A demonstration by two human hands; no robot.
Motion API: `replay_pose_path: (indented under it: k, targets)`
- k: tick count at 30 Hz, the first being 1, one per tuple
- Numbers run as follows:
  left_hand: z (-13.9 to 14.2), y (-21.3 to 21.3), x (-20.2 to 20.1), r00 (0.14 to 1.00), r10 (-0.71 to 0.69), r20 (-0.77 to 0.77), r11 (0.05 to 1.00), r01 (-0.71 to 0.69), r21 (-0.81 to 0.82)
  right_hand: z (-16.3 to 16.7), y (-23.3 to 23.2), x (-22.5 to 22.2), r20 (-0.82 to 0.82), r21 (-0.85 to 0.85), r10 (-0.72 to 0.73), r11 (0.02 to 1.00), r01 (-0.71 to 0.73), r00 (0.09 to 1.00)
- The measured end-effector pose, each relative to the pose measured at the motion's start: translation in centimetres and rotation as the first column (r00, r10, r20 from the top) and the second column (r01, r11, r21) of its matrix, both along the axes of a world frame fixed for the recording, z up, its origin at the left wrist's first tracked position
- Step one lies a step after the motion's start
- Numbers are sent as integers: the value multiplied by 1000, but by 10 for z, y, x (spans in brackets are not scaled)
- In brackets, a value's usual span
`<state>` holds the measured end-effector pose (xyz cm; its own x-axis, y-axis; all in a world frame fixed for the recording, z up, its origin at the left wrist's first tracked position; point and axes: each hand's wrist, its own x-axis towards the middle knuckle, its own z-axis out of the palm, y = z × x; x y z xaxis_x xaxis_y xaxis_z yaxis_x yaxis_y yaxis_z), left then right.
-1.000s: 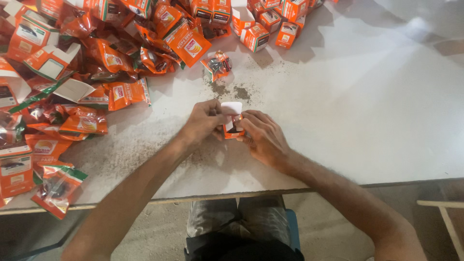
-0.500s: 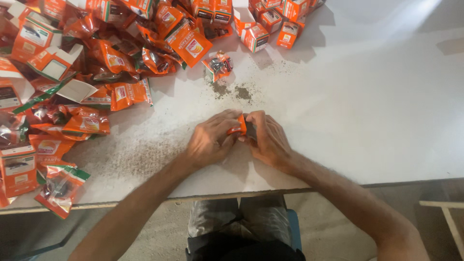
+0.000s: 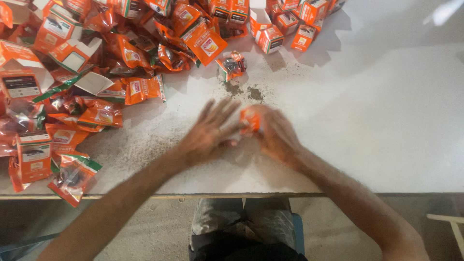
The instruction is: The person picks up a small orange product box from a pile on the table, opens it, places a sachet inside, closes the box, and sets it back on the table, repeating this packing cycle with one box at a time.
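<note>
My right hand (image 3: 275,135) grips a small orange box (image 3: 250,119) just above the white table (image 3: 377,125). My left hand (image 3: 209,131) lies beside it with fingers spread, its fingertips close to the box; both hands are blurred. A small orange packet with dark contents (image 3: 232,65) lies a little beyond the hands, and dark crumbs (image 3: 251,92) are scattered between it and the box.
A big heap of orange packets and small orange-and-white cartons (image 3: 92,63) covers the table's left side and far edge. More cartons (image 3: 290,24) stand at the top centre. The table's front edge (image 3: 145,196) runs just above my knees.
The hands, earlier cupped together round the box, have parted: the left hand has opened and spread flat, and the right keeps hold of the box, which has been shut.
</note>
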<state>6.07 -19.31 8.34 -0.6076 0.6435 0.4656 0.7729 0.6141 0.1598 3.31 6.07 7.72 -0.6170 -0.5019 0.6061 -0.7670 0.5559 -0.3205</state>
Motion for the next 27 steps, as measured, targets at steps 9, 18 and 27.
replay_pose_path:
  k: [9, 18, 27]
  targets:
    - [82, -192, -98, 245, 875, -418, 288, -957, 40, 9, 22, -14, -40, -30, -212, 977, 211, 976]
    - [90, -90, -42, 649, 657, -385, 754, -562, 339, -2, -2, -3, 149, -182, 193, 969, -164, 970]
    - [17, 68, -45, 510, -105, 854, 800, -468, 377, -14, 13, -11, 585, -405, 324, 911, -78, 744]
